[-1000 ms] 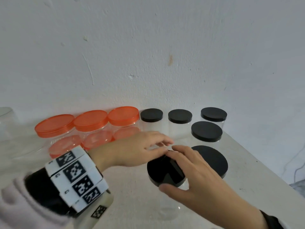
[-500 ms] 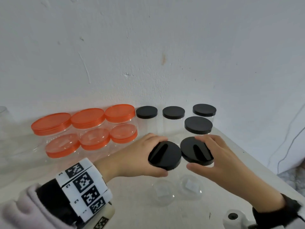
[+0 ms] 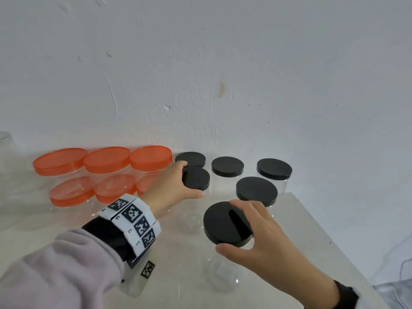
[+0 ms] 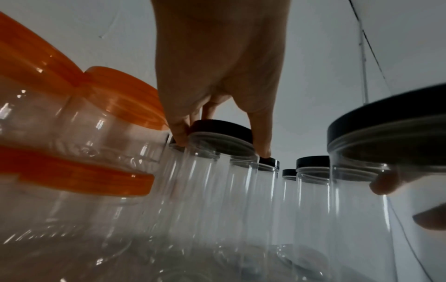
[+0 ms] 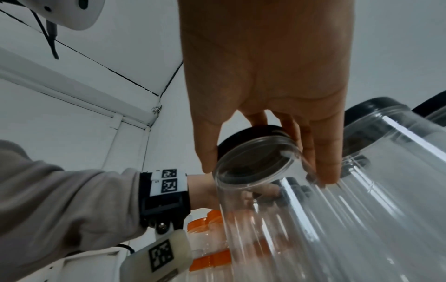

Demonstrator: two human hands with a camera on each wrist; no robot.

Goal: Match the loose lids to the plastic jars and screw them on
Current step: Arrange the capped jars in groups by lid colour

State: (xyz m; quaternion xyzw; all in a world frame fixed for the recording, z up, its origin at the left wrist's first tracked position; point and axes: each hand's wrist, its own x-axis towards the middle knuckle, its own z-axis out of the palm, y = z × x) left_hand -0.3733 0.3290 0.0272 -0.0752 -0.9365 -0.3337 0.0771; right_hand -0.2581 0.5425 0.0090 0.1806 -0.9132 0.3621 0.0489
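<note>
Right hand (image 3: 263, 233), nearer the wearer: fingers and thumb curled over the rim of a black lid (image 3: 227, 223), gripping it from above. Right wrist view shows this lid sitting on the mouth of a clear jar (image 5: 301, 219), apparently slightly askew; whether the threads have caught cannot be told. Left hand (image 3: 171, 186), reaching further back: thumb and fingers pinch a smaller black lid (image 3: 196, 180) on a second clear jar (image 4: 217, 190), which stands upright just in front of the back row. Each hand lies directly over its own lid, so the jar's long axis runs straight down from the palm; judged from this, any turning would be about that vertical axis, with neither hand free to steady a jar body. Right jar is the nearer and the larger-lidded of the two. Outward: four more black-lidded jars (image 3: 256, 190) stand capped behind and to the right, near the wall (image 3: 223, 63). To the left, a block of orange-lidded jars (image 3: 107, 159), seemingly in two tiers, close beside the left hand. All rest on a pale surface (image 3: 307, 230). Left wrist carries a band of black-and-white markers (image 3: 133, 221) over a grey sleeve (image 3: 55, 275). Judgement: task looks close to finished, these two being the last lids in hand.
</note>
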